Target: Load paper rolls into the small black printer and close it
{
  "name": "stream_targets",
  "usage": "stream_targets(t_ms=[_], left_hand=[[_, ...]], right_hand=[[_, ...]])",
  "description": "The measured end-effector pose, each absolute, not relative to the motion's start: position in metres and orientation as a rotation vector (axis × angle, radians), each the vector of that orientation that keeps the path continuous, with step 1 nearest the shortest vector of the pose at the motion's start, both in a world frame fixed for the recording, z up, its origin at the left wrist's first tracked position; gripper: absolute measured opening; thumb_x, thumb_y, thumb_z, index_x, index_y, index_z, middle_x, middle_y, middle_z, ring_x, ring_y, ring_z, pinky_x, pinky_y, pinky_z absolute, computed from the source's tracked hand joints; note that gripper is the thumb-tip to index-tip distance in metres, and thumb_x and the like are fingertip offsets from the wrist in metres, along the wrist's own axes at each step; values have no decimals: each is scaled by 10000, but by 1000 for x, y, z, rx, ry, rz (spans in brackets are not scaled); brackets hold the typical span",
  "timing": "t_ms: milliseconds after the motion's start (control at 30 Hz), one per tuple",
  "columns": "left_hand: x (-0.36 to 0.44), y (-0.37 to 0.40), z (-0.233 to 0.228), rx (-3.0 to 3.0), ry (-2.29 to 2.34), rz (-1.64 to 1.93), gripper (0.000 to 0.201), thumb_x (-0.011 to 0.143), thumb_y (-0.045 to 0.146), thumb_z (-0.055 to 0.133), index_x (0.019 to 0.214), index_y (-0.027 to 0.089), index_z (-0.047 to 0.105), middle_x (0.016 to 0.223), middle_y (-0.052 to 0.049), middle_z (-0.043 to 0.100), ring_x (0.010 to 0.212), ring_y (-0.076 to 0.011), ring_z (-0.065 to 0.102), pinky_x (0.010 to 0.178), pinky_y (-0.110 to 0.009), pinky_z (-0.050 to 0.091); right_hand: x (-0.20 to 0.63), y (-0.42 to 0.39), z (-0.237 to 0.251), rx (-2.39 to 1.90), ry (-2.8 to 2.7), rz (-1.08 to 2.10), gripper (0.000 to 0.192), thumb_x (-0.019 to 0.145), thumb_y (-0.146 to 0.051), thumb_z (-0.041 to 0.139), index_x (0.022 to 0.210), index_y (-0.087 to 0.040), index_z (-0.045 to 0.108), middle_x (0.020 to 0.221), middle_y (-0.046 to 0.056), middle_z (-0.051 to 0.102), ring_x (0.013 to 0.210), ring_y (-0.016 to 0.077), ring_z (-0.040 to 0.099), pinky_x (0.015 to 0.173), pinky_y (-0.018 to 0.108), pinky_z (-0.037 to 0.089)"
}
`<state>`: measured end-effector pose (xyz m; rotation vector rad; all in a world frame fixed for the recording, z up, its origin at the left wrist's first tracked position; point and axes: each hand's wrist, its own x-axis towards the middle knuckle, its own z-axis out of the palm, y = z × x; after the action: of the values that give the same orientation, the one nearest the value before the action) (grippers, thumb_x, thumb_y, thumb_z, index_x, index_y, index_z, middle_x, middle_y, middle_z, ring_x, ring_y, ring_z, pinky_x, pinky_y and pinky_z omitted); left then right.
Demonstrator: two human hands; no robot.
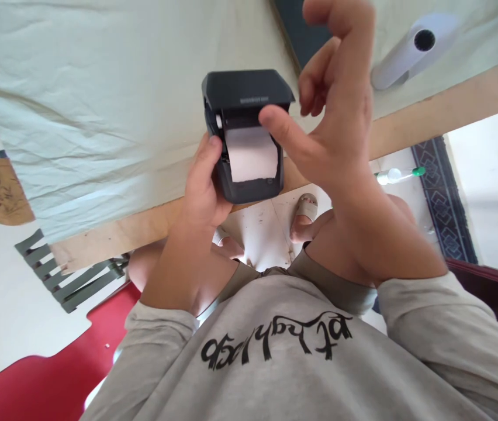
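Head view looks steeply down, so the person's own grey sweatshirt (301, 362) fills the 6 o'clock edge and hides the lap. At centre sits a small black receipt printer (246, 137) with its lid raised and a strip of white paper (251, 153) hanging from the roll bay; the lettering on the lid is too small to read. The left hand (203, 187) grips the printer from 8 o'clock: its thumb lies along the casing's left side, while the other fingers wrap behind the body and are hidden. The right hand (341, 117) hovers at 2 o'clock of the printer, loosely open and holding nothing; its thumb tip touches or nearly touches the upper right corner of the paper, its fingers curl above, and the topmost finger is cut off by the frame. Behind the printer a pale green cloth (100, 105) covers a wooden table (428, 120). A white cylindrical device (411, 49) lies at 1 o'clock, partly cropped. Sandalled feet (304, 216) show beneath the printer.
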<state>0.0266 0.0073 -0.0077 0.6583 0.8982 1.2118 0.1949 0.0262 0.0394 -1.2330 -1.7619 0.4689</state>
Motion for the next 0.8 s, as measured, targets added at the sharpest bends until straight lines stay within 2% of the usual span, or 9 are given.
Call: stream_targets(t_ms=[33,100,200,300,400,467,533,667,800], left_hand=[[26,7,-10,666,899,1211,363,958,576,549,1050,274,728,1150,-34,766,1346,-298,600,1124,-445,527],[24,6,-14,674,889,1204,408,952,626,530,1029,275,723,1174,-47,763,1337,-304,605,1119,-457,531],[21,6,-17,678,870,1198,446,952,657,506,991,265,714,1204,-60,757,1344,-309,601,1116,-465,535],[19,6,-17,700,914,1158,470,925,678,538,1053,259,708,1202,-82,754,1347,-327,603,1070,-480,561],[20,6,-17,733,958,1122,453,867,662,646,1087,268,692,1151,-88,752,1348,-357,603,997,-500,593],[20,6,-17,760,939,1132,421,840,619,715,1073,269,696,1140,-82,749,1347,-363,597,994,-501,594],[21,6,-16,770,903,1143,393,848,607,724,1061,277,706,1145,-73,750,1351,-360,586,1020,-495,581],[23,2,-11,785,890,1113,395,912,659,606,1045,303,711,1139,-58,751,1343,-341,591,1020,-472,575],[23,2,-7,801,894,1081,340,934,587,621,1069,286,702,1123,-47,755,1335,-330,602,974,-457,595]], right_hand=[[191,28,38,-1233,-1685,418,472,913,-438,639,1256,-183,439,1345,78,513,744,95,557,703,321,533],[184,33,34,-1172,-1563,407,285,943,-410,614,1028,-215,425,1113,32,480,665,61,480,630,281,467],[182,39,30,-990,-1540,378,305,958,-299,561,827,-251,290,839,-12,367,716,89,492,680,268,441],[184,37,32,-1093,-1750,230,230,947,-226,501,770,-229,354,775,-13,495,708,110,522,693,284,421],[185,30,40,-1441,-2126,191,118,932,-231,504,865,-205,598,907,6,680,775,153,612,676,313,395],[185,25,48,-1597,-2306,236,189,952,-278,509,999,-236,687,1057,10,728,885,202,661,653,327,377],[185,22,55,-1672,-2403,272,224,967,-319,506,1068,-267,699,1121,15,737,899,237,670,622,335,355],[188,23,62,-1726,-2553,338,294,931,-322,522,1193,-291,651,1050,50,752,822,304,657,567,357,310],[194,26,62,-1649,-2473,467,394,853,-266,558,1241,-309,608,1028,21,753,817,304,654,626,386,410]])
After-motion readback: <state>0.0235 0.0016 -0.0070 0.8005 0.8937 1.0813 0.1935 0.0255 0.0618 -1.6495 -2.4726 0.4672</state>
